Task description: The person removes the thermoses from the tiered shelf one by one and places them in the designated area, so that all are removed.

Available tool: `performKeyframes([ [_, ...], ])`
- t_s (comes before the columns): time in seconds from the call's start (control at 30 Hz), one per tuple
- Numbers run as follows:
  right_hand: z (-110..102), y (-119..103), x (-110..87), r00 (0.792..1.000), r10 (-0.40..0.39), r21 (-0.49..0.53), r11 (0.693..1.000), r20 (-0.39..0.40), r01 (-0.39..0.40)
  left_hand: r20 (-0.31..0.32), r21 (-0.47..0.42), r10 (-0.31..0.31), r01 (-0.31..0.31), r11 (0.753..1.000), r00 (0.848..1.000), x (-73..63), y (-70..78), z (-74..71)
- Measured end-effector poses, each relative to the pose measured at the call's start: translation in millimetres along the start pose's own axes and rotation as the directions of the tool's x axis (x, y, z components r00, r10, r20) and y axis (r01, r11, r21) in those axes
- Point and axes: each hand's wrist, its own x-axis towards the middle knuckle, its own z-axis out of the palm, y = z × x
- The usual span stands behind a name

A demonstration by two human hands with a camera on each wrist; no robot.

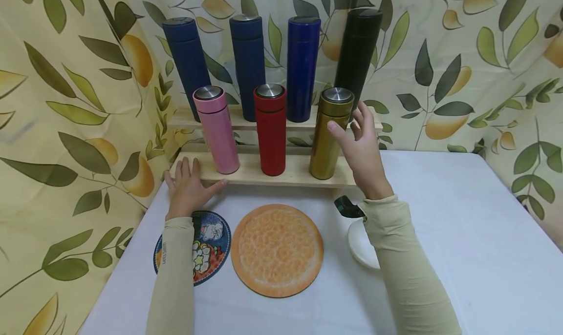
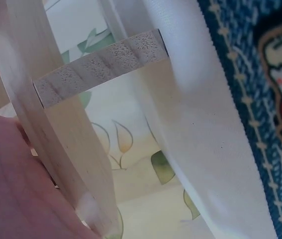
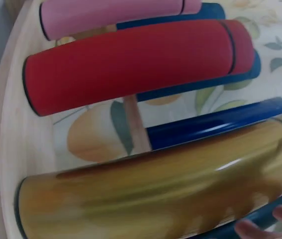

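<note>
The fingers of the right hand (image 1: pixel 366 157) were spread and relaxed about the gold flask (image 1: pixel 326 139), thumb at its front and the rest past its right side; whether they touched it could not be told. The flask stood upright towards the right end of the lower shelf (image 1: pixel 249 164). The left hand (image 1: pixel 186 191) lay with splayed fingers at that shelf's left end, thumb along the front edge.

A good hold seemed to call for wrapping the body below the cap, thumb opposite the fingers, while the left hand steadied the wood. Any lift was best kept straight, so the base would not scrape or tip.

The black flask (image 1: pixel 358 47) rose close behind on the upper shelf (image 1: pixel 222 116), leaving the fingertips little room there. On the left, a gap parted the gold flask from the red flask (image 1: pixel 270 135). The shelf's front edge was the nearest drop. The widest room lay over the right of the bench (image 1: pixel 444 237); a white dish (image 1: pixel 361 244) sat partly behind the right sleeve (image 1: pixel 413 271).
</note>
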Motion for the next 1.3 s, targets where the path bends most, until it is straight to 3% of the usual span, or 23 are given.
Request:
performKeyframes([
  [0.3, -1, 24, 14.1, 0.988, 0.14, 0.051, 0.988, 0.059, -0.143, 0.027, 0.003, -0.002, 0.002, 1.0, 1.0, -2.3, 1.6, -1.8],
  [0.63, 8, 44, 22.0, 0.981, 0.186, 0.127, 0.973, 0.061, -0.193, 0.036, 0.009, 0.012, -0.012, 1.0, 0.999, -3.3, 1.7, -3.7],
  [1.03, 11, 41, 25.9, 0.983, 0.169, 0.149, 0.972, 0.076, -0.179, 0.009, 0.005, 0.027, -0.027, 1.0, 1.0, -1.5, 1.8, -2.5],
  [1.3, 5, 38, 30.2, 0.989, 0.128, 0.104, 0.985, 0.076, -0.136, -0.001, -0.024, 0.028, -0.028, 0.999, 1.0, 2.3, 0.2, 1.1],
])
